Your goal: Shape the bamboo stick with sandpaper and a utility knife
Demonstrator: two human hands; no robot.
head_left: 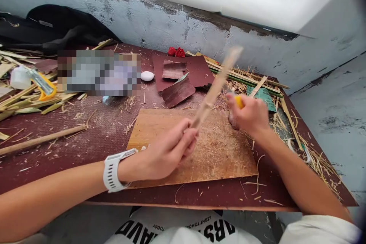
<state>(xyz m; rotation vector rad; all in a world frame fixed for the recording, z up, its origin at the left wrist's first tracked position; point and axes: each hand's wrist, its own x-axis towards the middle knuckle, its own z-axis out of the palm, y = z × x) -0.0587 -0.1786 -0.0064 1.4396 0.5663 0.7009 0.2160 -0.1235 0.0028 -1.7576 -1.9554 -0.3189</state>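
My left hand (174, 146), with a white watch (113, 171) on its wrist, is closed round the lower end of a bamboo strip (210, 97). The strip slants up and away to the right, its far end blurred. To the right of it, my right hand (250, 114) is closed round a tool with a yellow handle (239, 101). A greyish tip points left from that fist, too blurred to name its kind. Both hands are raised over a wooden board (220, 160) strewn with fine shavings. Strip and tool look apart, though I cannot tell the exact gap.
Curled brown sheets (178, 91) and a white egg-shaped object (147, 76) lie behind the board. Bamboo scraps (278, 122) line the right edge. At left are a yellow utility knife (42, 84), a bamboo stick (45, 138) and a blurred-out patch. A wall (160, 30) closes the back.
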